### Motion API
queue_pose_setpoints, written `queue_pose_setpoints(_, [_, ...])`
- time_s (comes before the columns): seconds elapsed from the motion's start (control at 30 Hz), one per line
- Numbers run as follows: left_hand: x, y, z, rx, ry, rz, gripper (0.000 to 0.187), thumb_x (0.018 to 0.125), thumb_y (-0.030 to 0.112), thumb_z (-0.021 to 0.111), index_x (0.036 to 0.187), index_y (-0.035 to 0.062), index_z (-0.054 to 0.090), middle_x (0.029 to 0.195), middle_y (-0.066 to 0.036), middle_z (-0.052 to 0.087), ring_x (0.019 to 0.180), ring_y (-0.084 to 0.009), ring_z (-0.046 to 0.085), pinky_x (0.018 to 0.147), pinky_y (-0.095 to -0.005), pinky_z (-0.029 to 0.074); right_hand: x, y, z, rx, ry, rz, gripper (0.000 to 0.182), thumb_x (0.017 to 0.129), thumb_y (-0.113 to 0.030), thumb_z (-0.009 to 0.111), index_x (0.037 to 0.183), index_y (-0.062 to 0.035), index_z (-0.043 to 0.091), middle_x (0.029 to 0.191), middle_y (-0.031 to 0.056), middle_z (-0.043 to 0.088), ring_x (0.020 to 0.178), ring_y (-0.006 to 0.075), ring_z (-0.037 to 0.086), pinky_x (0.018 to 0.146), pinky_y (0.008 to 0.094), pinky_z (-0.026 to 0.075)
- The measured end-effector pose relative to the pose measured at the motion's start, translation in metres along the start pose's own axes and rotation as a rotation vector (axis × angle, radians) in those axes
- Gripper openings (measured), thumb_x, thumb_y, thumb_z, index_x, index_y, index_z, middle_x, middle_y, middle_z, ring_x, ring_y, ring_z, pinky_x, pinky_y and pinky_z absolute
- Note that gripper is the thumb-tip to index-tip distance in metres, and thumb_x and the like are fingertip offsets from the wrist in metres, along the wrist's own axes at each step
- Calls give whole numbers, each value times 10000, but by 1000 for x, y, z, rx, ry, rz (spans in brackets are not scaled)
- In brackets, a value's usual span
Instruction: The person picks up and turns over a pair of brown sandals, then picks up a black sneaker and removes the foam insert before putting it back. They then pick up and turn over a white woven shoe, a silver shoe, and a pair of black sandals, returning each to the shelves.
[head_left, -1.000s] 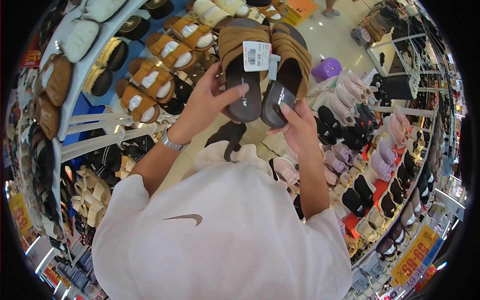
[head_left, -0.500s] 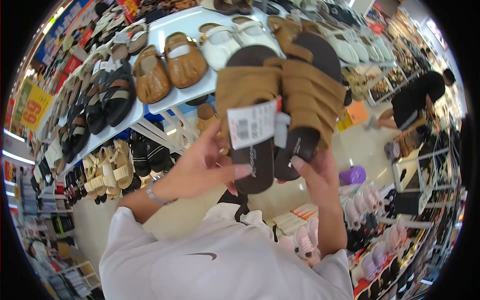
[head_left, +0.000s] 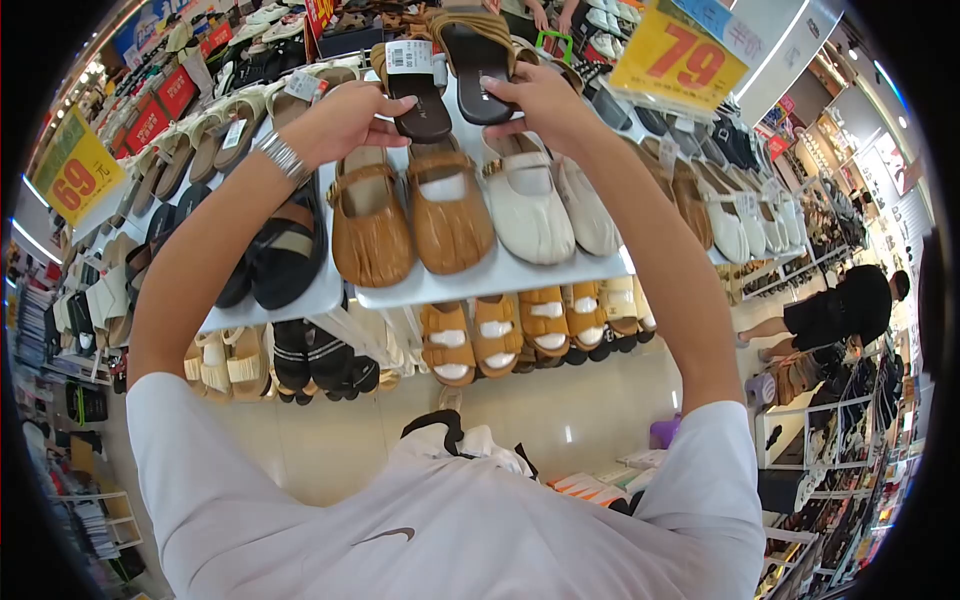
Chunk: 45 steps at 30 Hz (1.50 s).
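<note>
My left hand [head_left: 350,125] is closed on the heel end of a brown slide sandal [head_left: 426,112], thumb on its dark insole. A white price tag [head_left: 408,57] lies over that sandal's strap. My right hand [head_left: 548,105] grips the matching slide sandal [head_left: 475,72] by its edge, thumb on the insole. Both sandals are held out over the display table, toe ends pointing away from me. Just below them stand tan Mary Jane shoes [head_left: 372,225] and white Mary Jane shoes [head_left: 525,205].
The white display table [head_left: 420,288] carries rows of shoes, with tan two-strap sandals [head_left: 497,335] on a lower shelf. Yellow price signs stand at left [head_left: 75,172] and upper right [head_left: 680,58]. A person in black [head_left: 850,310] bends by the right-hand racks.
Both hands have carried the slide sandals forward, away from my chest and over the table. My arms are now stretched out, and the view has shifted toward the table.
</note>
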<state>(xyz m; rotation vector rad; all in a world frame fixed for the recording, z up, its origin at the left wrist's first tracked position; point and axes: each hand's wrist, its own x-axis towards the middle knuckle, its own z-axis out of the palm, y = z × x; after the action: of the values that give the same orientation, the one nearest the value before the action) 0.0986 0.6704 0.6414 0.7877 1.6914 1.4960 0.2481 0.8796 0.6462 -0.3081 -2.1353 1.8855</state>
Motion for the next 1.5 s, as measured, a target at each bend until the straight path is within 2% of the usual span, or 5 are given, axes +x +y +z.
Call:
queue_pose_setpoints(0.57, [135, -35, -69, 595, 28, -218, 433, 939, 219, 671, 1133, -153, 566, 1103, -201, 644, 787, -264, 734, 680, -351, 660, 160, 71, -9, -474, 35, 412, 343, 969, -202, 641, 1068, 121, 581, 996, 216, 684, 698, 287, 721, 601, 350, 640])
queue_pose_setpoints(0.97, [161, -62, -83, 801, 34, -103, 355, 955, 211, 663, 1233, 16, 558, 880, -59, 664, 657, -114, 669, 493, -225, 540, 160, 78, -7, -1121, -126, 100, 526, 949, -403, 657, 777, 93, 634, 643, 146, 622, 513, 222, 668, 427, 358, 554])
queue_pose_setpoints(1.1, [140, -35, -73, 1129, -1, -51, 400, 933, 306, 681, 1216, 42, 578, 871, -54, 694, 636, -135, 667, 505, -255, 522, 151, 68, -9, -1333, 13, -137, 650, 837, -233, 719, 1377, 17, 455, 1142, 214, 654, 911, 374, 680, 859, 401, 541])
queue_pose_setpoints(1.17, [134, -17, -65, 1602, 40, 171, 380, 893, 257, 685, 1101, -59, 648, 885, -151, 694, 771, -206, 701, 654, -353, 549, 141, 64, -4, -1468, 148, -478, 337, 832, -374, 623, 968, -99, 761, 969, 151, 737, 902, 307, 707, 765, 456, 553])
queue_pose_setpoints(1.5, [-30, 67, 244, 1010, -682, 926, 366, 993, 239, 588, 1341, 124, 597, 875, 27, 549, 685, -32, 490, 531, -197, 372, -303, 46, 37, -21, 289, -185, 239, 938, -256, 661, 1039, -58, 746, 895, 27, 736, 728, 99, 687, 632, 241, 541])
